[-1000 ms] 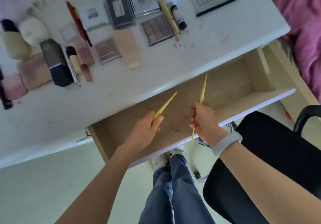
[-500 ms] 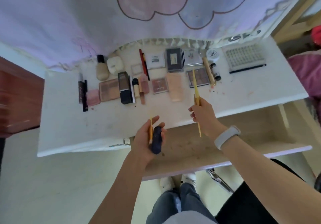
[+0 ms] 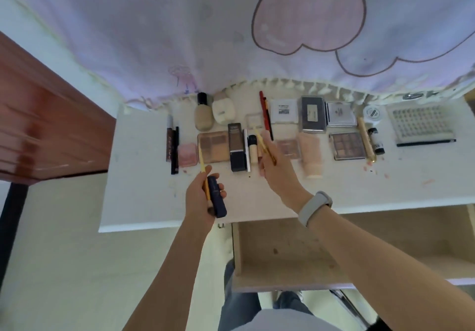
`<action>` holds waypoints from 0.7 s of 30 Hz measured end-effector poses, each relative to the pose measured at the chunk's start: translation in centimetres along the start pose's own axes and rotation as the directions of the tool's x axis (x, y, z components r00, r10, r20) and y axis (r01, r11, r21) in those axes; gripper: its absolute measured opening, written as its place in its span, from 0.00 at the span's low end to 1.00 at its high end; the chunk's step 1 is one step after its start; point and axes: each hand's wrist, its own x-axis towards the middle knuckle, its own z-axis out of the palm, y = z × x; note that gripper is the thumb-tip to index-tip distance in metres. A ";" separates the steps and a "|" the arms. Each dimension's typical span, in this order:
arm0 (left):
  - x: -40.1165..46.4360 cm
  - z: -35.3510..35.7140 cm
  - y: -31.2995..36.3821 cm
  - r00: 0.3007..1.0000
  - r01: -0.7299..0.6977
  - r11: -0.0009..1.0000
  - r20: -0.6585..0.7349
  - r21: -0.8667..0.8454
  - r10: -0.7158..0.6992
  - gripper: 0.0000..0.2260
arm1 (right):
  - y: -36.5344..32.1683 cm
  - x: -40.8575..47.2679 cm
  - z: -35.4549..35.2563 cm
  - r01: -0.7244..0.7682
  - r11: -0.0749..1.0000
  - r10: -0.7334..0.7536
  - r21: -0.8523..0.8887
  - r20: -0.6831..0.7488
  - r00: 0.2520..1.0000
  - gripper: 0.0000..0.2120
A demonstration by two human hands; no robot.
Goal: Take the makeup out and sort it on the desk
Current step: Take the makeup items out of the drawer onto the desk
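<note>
A person's knees [image 3: 244, 302] show at the bottom, below an open wooden drawer [image 3: 295, 253] pulled out from under the white desk [image 3: 144, 189]. Over the desk's near edge, the left hand [image 3: 203, 199] has its grip clenched around a dark blue tube [image 3: 217, 197] and a thin yellow pencil [image 3: 203, 168] whose tip points toward the back. Slightly farther in, the right hand [image 3: 276, 174], a pale band [image 3: 314, 207] on its wrist, is grasping a second yellow pencil [image 3: 264, 145] held slanted above the middle of the desk; motion blur hides the exact finger placement. Beyond the hands, sorted makeup lies in rows: a pink compact [image 3: 187, 154] and brown eyeshadow palette [image 3: 213, 147] toward the left, a black-capped foundation tube [image 3: 237, 148] beside them, another eyeshadow palette [image 3: 347, 145] toward the right. Along the back edge sit a beige bottle [image 3: 203, 114], a red pencil [image 3: 264, 114], a dark case [image 3: 312, 113], and a lash tray [image 3: 420, 122] near the back right corner, under a hanging heart-print cloth [image 3: 231, 35].
</note>
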 end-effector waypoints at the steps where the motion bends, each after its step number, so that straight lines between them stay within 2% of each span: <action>1: 0.9 -1.1 1.4 0.999 -0.023 0.999 -0.026 0.045 0.024 0.07 | -0.6 0.5 1.9 0.008 1.000 -0.008 0.000 0.000 1.000 0.19; 8: 7.8 -8.2 10.2 0.972 -0.054 0.905 -0.184 0.421 0.144 0.07 | -3.0 4.2 15.2 -0.252 0.958 0.232 0.136 0.148 0.961 0.16; 10: 9.5 -9.1 11.6 0.965 -0.135 0.828 -0.119 0.544 0.235 0.10 | -3.2 5.1 18.1 -0.301 0.935 0.268 0.189 0.178 0.947 0.15; 12: 10.9 -9.4 12.8 0.938 -0.259 0.705 -0.003 0.661 0.347 0.12 | -3.4 6.2 20.4 -0.317 0.926 0.285 0.205 0.170 0.943 0.16; 14: 12.3 -9.5 13.8 0.913 -0.338 0.581 0.109 0.741 0.393 0.10 | -3.6 7.1 22.2 -0.316 0.927 0.294 0.203 0.131 0.947 0.16; 16: 13.6 -9.8 14.4 0.917 -0.335 0.520 0.146 0.785 0.371 0.13 | -3.7 7.8 23.3 -0.269 0.951 0.256 0.151 0.098 0.962 0.16; 18: 14.2 -9.9 14.6 0.936 -0.299 0.522 0.138 0.799 0.324 0.19 | -3.9 8.2 23.6 -0.178 0.984 0.177 0.025 0.049 0.983 0.13; 21: 13.8 -9.8 14.2 0.935 -0.311 0.583 0.131 0.751 0.329 0.24 | -3.9 8.4 23.6 -0.056 0.994 0.056 -0.090 -0.008 0.998 0.12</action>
